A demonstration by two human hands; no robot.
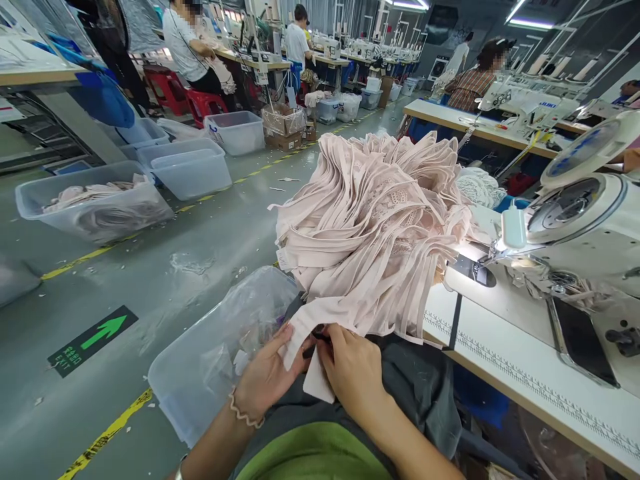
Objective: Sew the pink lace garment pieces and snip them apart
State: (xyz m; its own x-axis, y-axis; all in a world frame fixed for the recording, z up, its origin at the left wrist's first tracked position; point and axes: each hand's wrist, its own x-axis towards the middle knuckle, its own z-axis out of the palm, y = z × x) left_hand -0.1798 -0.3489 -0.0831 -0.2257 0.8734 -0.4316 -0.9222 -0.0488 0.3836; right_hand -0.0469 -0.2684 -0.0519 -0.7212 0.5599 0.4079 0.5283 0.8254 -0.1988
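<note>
A large heap of pale pink fabric pieces (pixel 370 220) lies on the left end of the sewing table, hanging over its edge. One pale pink strip (pixel 315 317) comes down from the heap to my hands above my lap. My left hand (pixel 273 373) has its fingers closed on the strip's end. Close beside it, my right hand (pixel 350 367) is closed with thumb and fingers pinched at a small dark item, too hidden to make out. A pale flap of fabric (pixel 319 380) hangs between the two hands.
At the right stand a white sewing machine (pixel 575 220) and a phone (pixel 584 340) on the table (pixel 505 347). A clear plastic bin (pixel 190 373) stands left of my lap. More bins (pixel 185 167) line the floor. Several people work at machines farther back.
</note>
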